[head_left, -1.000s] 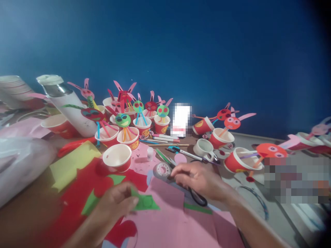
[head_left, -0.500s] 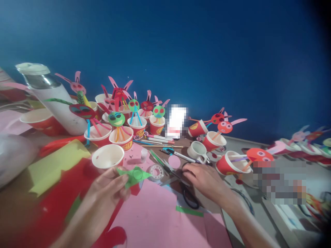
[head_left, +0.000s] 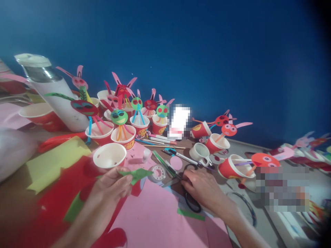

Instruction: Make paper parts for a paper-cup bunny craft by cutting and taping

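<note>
My left hand (head_left: 113,186) pinches a small piece of green paper (head_left: 139,175) between thumb and fingers, above the pink sheet. A circle drawn on it half a second ago is hard to make out now. On the right, my right hand (head_left: 200,186) has its fingers curled over the handles of black scissors (head_left: 193,204), which lie on the table with the blades pointing away to the left. Between the two hands are a roll of tape (head_left: 158,173) and a pink paper circle (head_left: 176,163).
Paper cups with paper puppet heads, such as a green one (head_left: 119,117), line the back. A white mug (head_left: 200,154) and pens (head_left: 182,157) lie beyond the scissors. Pink paper (head_left: 152,220), red paper (head_left: 62,182) and yellow paper (head_left: 55,162) cover the front. A flask (head_left: 60,103) leans left.
The green paper has tilted, showing less of its face. My right hand has settled lower over the scissor handles. The view has shifted slightly.
</note>
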The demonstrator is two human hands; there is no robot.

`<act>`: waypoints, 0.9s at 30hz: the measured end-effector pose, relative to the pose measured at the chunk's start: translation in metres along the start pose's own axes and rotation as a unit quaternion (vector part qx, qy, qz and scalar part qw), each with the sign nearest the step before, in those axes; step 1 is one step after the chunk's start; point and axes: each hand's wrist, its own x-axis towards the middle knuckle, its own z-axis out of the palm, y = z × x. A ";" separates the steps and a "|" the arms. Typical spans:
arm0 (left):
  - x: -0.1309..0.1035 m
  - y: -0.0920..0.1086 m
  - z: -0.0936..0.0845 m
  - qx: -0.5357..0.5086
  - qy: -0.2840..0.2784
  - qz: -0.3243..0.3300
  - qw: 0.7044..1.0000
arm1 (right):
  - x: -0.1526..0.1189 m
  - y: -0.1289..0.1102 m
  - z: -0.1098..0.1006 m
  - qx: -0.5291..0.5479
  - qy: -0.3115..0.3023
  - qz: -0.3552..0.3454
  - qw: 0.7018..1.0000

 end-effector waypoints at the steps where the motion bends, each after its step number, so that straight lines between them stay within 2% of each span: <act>1: 0.000 -0.001 -0.001 -0.003 0.000 -0.002 1.000 | -0.001 0.001 -0.003 0.002 -0.001 0.001 1.000; 6: 0.003 -0.006 -0.004 -0.010 -0.011 -0.012 1.000 | 0.000 0.001 -0.013 0.013 0.008 -0.002 1.000; 11: 0.003 -0.014 -0.008 -0.003 -0.023 -0.011 1.000 | 0.029 -0.006 -0.006 -0.018 0.040 0.002 0.999; 16: 0.004 -0.019 -0.010 -0.010 -0.031 -0.009 0.999 | 0.052 -0.010 0.002 -0.032 0.049 -0.028 0.998; 21: 0.002 -0.018 -0.011 -0.022 -0.037 -0.017 0.999 | 0.035 0.005 -0.003 -0.044 0.060 -0.013 0.997; 27: 0.000 -0.017 -0.009 -0.028 -0.039 -0.023 0.999 | 0.003 0.023 -0.001 -0.031 0.023 -0.069 0.997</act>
